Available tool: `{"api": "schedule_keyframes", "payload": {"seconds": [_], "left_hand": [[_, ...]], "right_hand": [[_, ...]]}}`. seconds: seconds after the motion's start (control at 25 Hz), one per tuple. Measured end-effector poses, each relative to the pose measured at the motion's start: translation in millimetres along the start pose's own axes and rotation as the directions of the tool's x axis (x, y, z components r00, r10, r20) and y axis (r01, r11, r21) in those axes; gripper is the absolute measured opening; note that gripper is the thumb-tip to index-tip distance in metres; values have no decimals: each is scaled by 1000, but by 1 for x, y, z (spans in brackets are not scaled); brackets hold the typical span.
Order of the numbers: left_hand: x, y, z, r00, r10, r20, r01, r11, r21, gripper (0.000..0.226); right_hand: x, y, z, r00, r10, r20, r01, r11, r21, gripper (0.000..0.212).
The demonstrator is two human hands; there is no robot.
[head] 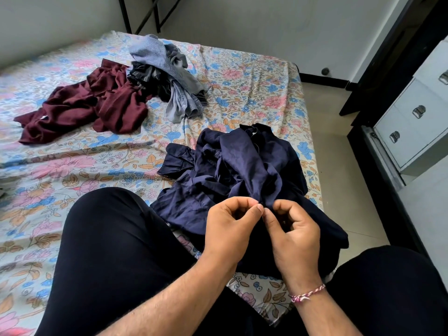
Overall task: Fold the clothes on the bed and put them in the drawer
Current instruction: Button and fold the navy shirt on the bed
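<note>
I see the crumpled navy cotton shirt (232, 170) on the floral-sheeted bed (254, 81), nearer than the maroon garment (82, 105); the white metal drawer unit (412, 117) stands right.

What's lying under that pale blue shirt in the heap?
A dark striped garment shows under the pale blue shirt, on the floral bedsheet. Anything deeper is covered.

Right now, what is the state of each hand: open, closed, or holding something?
Left hand: closed, pinching a fold of the crumpled navy blue cotton shirt.
Right hand: closed, pinching the same shirt beside it.
</note>
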State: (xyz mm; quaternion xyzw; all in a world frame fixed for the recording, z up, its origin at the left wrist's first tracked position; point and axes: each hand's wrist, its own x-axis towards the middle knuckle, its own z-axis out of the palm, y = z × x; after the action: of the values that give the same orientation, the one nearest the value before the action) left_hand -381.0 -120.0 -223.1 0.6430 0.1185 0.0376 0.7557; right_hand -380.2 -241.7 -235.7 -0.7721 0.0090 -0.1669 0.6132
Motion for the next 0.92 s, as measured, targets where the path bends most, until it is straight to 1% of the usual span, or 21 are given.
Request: {"api": "schedule_keyframes", "payload": {"seconds": [0.08, 0.2, 0.4, 0.52, 0.64, 0.84, 0.92], "left_hand": [[0, 0, 0, 1000, -13, 16, 13, 1000, 9, 11], [1, -1, -1, 1000, -19, 15, 18, 997, 76, 11], [5, -6, -1, 999, 40, -15, -37, 986, 162, 12], [6, -6, -2, 999, 14, -48, -8, 993, 119, 12], [6, -5, -3, 999, -37, -39, 39, 998, 47, 12], [9, -7, -6, 1000, -8, -1, 8, 997, 79, 13], [12, -9, -6, 1000, -6, 19, 4, 996, 92, 13]], "right_hand": [[0, 1, 0, 1000, 10, 2, -10, 1000, 14, 18], [1, 0, -1, 1000, 0, -10, 0, 999, 46, 22], [1, 0, 0, 1000, -29, -4, 30, 998, 62, 24], [1, 1, 0, 998, -57, -5, 57, 997, 59, 31], [0, 2, 2, 997, -75, 1, 74, 995, 63, 37], [3, 8, -1, 998, -24, 54, 16, 989, 147, 33], [6, 9, -2, 996, -4, 84, -7, 991, 135, 28]]}}
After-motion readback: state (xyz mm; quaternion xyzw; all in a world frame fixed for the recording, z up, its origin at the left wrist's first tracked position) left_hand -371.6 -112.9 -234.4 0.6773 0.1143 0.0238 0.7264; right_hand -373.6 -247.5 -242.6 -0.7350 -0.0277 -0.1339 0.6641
